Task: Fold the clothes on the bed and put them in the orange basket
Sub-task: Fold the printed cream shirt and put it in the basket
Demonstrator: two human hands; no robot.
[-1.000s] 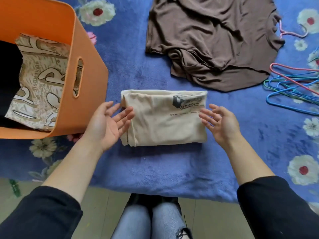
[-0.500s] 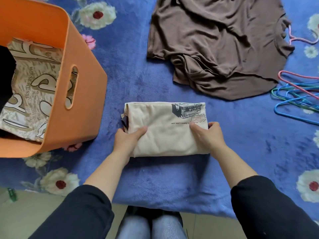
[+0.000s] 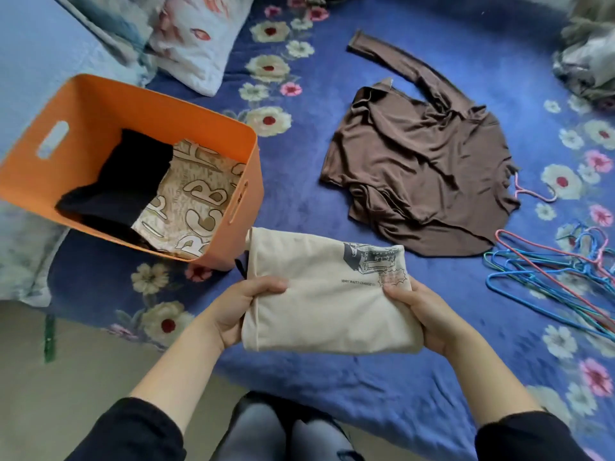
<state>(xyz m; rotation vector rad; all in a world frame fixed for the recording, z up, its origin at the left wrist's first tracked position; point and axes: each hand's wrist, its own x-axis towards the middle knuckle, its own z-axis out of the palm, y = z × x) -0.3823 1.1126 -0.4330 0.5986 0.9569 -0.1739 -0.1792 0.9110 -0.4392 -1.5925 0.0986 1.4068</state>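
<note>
A folded cream shirt (image 3: 319, 287) with a dark print is held up off the bed between both hands. My left hand (image 3: 236, 307) grips its left edge, thumb on top. My right hand (image 3: 422, 314) grips its right edge near the print. The orange basket (image 3: 246, 201) stands to the upper left, holding a folded black garment (image 3: 123, 184) and a beige lettered garment (image 3: 196, 201). An unfolded brown long-sleeved top (image 3: 419, 168) lies spread on the blue flowered bedspread (image 3: 332, 387) to the upper right.
Several coloured wire hangers (image 3: 549, 277) lie at the right. Pillows (image 3: 186, 31) sit at the back left, a grey bundle (image 3: 585, 58) at the far right. The bed edge and floor (image 3: 66, 367) are at the lower left.
Both hands went from open beside the folded cream shirt to gripping its sides and have lifted it off the bed. The view has pulled back and risen.
</note>
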